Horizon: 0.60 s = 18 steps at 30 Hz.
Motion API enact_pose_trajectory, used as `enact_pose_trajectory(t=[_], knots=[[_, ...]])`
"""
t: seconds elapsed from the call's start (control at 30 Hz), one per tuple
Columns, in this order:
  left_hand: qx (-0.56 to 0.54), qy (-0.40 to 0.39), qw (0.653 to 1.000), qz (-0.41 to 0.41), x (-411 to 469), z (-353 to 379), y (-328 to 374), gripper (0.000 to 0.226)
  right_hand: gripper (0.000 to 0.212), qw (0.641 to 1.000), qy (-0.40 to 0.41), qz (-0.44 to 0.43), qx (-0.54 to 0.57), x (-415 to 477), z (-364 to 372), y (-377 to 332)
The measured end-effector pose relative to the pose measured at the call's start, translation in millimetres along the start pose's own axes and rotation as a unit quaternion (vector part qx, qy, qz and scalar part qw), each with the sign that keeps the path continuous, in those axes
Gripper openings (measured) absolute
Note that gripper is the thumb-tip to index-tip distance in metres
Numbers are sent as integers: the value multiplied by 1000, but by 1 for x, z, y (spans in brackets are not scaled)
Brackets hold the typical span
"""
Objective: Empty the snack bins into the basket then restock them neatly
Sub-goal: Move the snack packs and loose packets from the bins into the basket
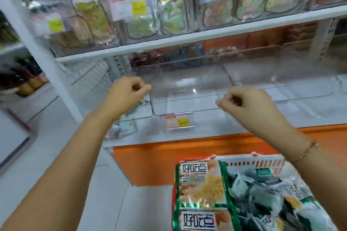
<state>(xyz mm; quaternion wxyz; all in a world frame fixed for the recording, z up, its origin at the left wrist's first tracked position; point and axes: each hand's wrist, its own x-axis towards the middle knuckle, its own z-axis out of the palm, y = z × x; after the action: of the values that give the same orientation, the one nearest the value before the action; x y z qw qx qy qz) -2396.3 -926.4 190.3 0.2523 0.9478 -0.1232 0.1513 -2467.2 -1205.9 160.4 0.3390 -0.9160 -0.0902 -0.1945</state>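
A clear plastic snack bin (187, 84) with nothing in it sits on the lower shelf, a price label (176, 121) on its front. My left hand (129, 92) pinches the bin's left rim and my right hand (242, 103) pinches its right rim. Below, a white and orange basket (262, 163) holds green snack packs (201, 187) and several small dark wrapped snacks (262, 193).
The white upper shelf (187, 39) carries clear bins of bagged snacks. More clear bins stand to the right (281, 80) and behind. An orange shelf base (159, 163) runs below. A white upright post (37, 43) stands at left, with tiled floor beside it.
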Motion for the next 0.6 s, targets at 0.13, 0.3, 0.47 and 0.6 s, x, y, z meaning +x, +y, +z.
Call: enact_pose_trajectory(t=[0.13,0.3,0.47,0.6], knots=[[16,-63,986,-156,-1,-18,-104,20,10,981,-92,-168,-32,55,50,-77],[10,-129,966,-226,-6,-16,-165,56,33,938,-246,-228,-83,126,137,-133],[-21,-165,949,-268,6,-11,-182,62,61,875,-481,13,-64,173,226,-148],[37,-134,959,-245,17,4,-192,35,86,817,-553,121,-108,182,271,-144]])
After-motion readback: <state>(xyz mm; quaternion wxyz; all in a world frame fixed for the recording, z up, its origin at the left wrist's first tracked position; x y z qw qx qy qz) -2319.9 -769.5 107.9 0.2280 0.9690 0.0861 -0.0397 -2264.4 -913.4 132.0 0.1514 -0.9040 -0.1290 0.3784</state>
